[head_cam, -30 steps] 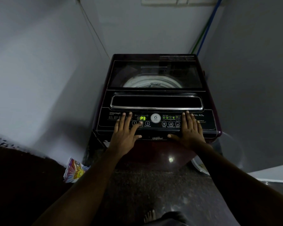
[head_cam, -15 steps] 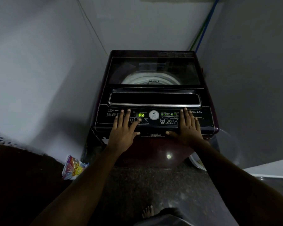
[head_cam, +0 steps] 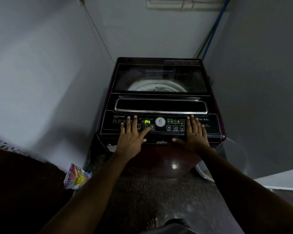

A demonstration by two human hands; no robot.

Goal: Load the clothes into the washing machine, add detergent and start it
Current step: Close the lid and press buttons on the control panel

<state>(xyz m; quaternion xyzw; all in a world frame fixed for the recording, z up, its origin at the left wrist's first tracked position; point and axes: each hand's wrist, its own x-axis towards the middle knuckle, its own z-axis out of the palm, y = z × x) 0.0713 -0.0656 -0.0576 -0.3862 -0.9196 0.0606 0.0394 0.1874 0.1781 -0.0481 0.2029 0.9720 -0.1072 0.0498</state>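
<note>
A dark maroon top-load washing machine (head_cam: 159, 78) stands in the corner with its glass lid closed; the white drum rim shows through it. On its black control panel (head_cam: 108, 127) a green display (head_cam: 147, 121) reads P4. My left hand (head_cam: 131, 139) lies flat on the panel, its index finger stretched right onto the third round button (head_cam: 152, 127). My right hand (head_cam: 195, 134) rests flat on the panel's right part, fingers straight, thumb along the front edge. A colourful detergent pouch (head_cam: 76, 177) lies on the floor to the machine's left.
Grey walls close in on both sides of the machine. A green and a blue hose (head_cam: 210, 36) run down the back right corner. A white tub (head_cam: 205, 173) sits on the floor right of the machine. My bare foot (head_cam: 151, 223) stands on the speckled floor.
The display changed from P3 to P4. My left index finger slid right from the second button to the third. My right hand stayed in place.
</note>
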